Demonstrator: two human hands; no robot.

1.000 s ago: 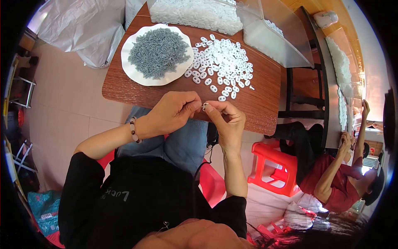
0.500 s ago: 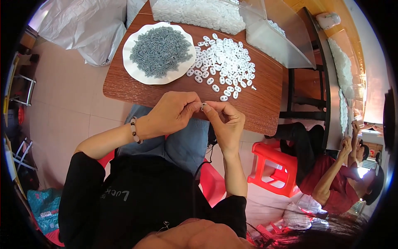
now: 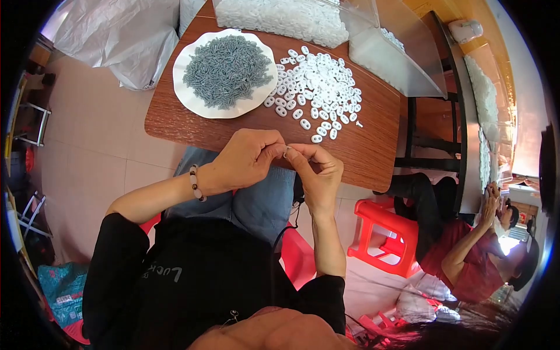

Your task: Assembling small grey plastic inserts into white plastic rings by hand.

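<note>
My left hand (image 3: 248,158) and my right hand (image 3: 319,175) meet fingertip to fingertip just off the table's near edge, above my lap. The right thumb and forefinger pinch a tiny white piece (image 3: 286,152), mostly covered by fingers. The left thumb and forefinger press together against it; whatever they pinch is hidden. Ahead of the hands lies a loose spread of small white oval pieces with two holes (image 3: 326,84). Left of these, a white wavy-rimmed plate (image 3: 182,87) carries a heap of small grey rod-shaped plugs (image 3: 226,70).
The brown wooden table (image 3: 192,129) ends close before me. Clear bins of white pieces (image 3: 280,20) line its back. Right of it are a red plastic stool (image 3: 385,239) and a co-worker in a dark red shirt (image 3: 475,259), hands at another bench. A silvery sack (image 3: 125,41) hangs at left.
My hands stay together with hardly any shift, fingertips still pinched. The co-worker's hands have come closer together at the other bench.
</note>
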